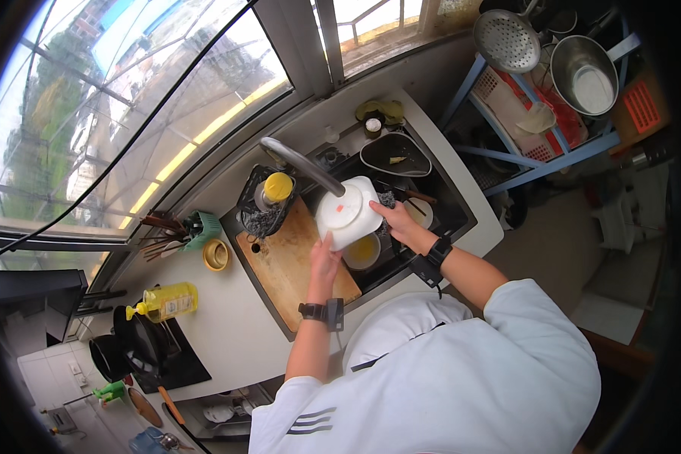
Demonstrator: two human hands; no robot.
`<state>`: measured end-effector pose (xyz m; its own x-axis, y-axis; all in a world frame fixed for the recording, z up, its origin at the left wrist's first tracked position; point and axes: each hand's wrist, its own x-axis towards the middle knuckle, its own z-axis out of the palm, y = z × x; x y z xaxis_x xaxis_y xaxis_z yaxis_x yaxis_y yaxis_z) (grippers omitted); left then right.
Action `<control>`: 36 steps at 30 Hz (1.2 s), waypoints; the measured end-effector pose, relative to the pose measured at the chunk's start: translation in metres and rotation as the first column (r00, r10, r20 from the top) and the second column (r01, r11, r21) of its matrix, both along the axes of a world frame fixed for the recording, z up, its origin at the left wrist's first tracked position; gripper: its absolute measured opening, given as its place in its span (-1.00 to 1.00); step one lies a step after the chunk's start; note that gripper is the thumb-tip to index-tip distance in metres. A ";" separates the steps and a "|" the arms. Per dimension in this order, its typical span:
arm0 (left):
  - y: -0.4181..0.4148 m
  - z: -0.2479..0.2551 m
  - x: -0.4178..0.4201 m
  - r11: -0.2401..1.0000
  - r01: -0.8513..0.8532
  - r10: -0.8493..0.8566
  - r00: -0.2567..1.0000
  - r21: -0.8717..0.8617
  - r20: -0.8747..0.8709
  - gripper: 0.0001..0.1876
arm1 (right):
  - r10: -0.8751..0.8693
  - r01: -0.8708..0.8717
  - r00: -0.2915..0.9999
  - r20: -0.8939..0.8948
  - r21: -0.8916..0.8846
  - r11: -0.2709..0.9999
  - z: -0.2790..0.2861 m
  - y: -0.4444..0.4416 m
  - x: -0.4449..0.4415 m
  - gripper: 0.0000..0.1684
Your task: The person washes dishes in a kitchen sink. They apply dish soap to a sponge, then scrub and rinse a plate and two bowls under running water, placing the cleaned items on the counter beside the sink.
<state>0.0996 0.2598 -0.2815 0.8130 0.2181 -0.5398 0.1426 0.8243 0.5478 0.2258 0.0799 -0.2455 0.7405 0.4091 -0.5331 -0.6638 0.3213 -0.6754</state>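
Observation:
Both my hands grip a white plate (pixel 358 222), its underside with a small red mark facing up, just under the mouth of the curved metal faucet (pixel 303 160). My left hand (pixel 324 258) holds the lower left edge. At the right edge, my right hand (pixel 396 218) has its thumb on the plate, and a dark grey mesh scrubber (pixel 386 200) shows by its fingers. Below in the dark sink lie a bowl with yellowish contents (pixel 363 252) and a pale bowl (pixel 418 213) with chopsticks across it. Whether water runs cannot be told.
A wooden cutting board (pixel 283 261) covers the sink's left part. Beside it are a black caddy with a yellow-capped bottle (pixel 278 187), a yellow bowl (pixel 216 255), a green utensil holder (pixel 203 230) and a yellow pump bottle (pixel 170 301). A sink strainer basket (pixel 396 154) sits at the back right.

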 end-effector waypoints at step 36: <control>-0.048 0.026 0.051 0.959 0.202 -0.236 0.958 -0.200 -0.163 -0.41 | 0.200 -0.059 0.899 0.390 -0.345 0.937 0.007 -0.039 0.009 -0.66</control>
